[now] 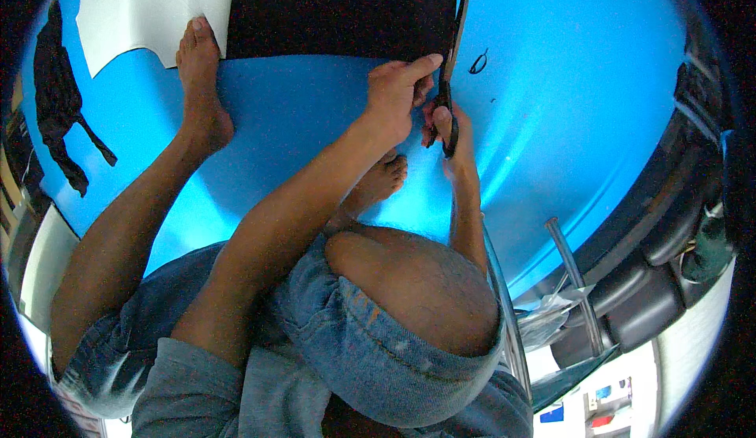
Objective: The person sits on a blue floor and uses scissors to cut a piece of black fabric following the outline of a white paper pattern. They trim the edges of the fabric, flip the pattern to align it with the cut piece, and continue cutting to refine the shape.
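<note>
A black cloth (339, 12) lies flat at the top middle of the view. My left hand (396, 95) pinches its near right corner, thumb on top and fingers curled below. Just to the right, my right hand (459, 135) grips a pair of scissors (457, 36) by the black handles. The long blades point away from me along the cloth's right edge; whether they are parted is hard to make out. Left of the cloth sits a white sheet with curved cut edges (153, 16), my bare left foot (201, 52) resting on its near edge.
Everything lies on a shiny blue floor covering (299, 99). A small black scrap (479, 61) rests right of the scissors. Crumpled black cloth (59, 95) lies far left. Metal legs (573, 280) and a dark padded seat (646, 312) stand at right. My bent knee (417, 288) rises below my hands.
</note>
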{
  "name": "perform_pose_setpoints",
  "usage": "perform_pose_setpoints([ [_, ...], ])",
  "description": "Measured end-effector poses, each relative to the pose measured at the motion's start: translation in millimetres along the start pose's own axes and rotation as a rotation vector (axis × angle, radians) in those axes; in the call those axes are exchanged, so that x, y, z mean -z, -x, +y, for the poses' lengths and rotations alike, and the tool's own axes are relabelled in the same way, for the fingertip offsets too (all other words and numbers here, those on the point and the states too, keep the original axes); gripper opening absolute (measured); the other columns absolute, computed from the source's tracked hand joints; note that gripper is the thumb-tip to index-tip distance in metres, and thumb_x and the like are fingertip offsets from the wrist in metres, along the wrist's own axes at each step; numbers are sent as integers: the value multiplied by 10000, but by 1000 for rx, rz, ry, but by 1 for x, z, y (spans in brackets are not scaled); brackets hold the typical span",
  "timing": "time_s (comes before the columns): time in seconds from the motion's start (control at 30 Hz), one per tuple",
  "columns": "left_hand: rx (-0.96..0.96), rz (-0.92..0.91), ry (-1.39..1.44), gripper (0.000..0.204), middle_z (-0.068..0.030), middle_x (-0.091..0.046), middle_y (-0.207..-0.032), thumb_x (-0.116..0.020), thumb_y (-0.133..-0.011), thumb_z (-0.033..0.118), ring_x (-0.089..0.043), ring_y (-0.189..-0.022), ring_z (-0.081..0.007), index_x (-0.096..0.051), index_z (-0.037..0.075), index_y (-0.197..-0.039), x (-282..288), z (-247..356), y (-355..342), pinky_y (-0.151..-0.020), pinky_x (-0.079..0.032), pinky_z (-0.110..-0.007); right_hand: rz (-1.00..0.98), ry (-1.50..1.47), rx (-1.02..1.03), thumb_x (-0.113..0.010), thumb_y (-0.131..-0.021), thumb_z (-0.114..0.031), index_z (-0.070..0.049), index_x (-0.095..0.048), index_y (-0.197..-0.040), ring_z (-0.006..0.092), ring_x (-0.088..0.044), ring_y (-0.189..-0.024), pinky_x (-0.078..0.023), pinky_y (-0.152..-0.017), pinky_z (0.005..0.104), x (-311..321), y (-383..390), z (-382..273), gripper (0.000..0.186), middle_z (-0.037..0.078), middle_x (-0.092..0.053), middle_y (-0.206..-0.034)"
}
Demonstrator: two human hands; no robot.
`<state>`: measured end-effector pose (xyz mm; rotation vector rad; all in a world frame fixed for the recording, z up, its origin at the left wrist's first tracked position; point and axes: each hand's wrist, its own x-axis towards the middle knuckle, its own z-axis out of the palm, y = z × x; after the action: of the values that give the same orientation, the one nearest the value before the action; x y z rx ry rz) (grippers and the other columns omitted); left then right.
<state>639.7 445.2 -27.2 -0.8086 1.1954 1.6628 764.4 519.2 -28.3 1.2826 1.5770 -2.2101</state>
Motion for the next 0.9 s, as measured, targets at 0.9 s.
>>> perform_pose_setpoints([
  [0.9, 13, 31, -5, 268, -27, -591, -640, -817, -717, 218, -521, -543, -123, -585, 97, -657, 7, -9, -11, -505, -381, -289, 127, 73, -116, -720, -850, -366, -63, -630, -876, 90, -479, -412, -372, -353, 256, -4, -7, 4, 317, -25, -529, -587],
])
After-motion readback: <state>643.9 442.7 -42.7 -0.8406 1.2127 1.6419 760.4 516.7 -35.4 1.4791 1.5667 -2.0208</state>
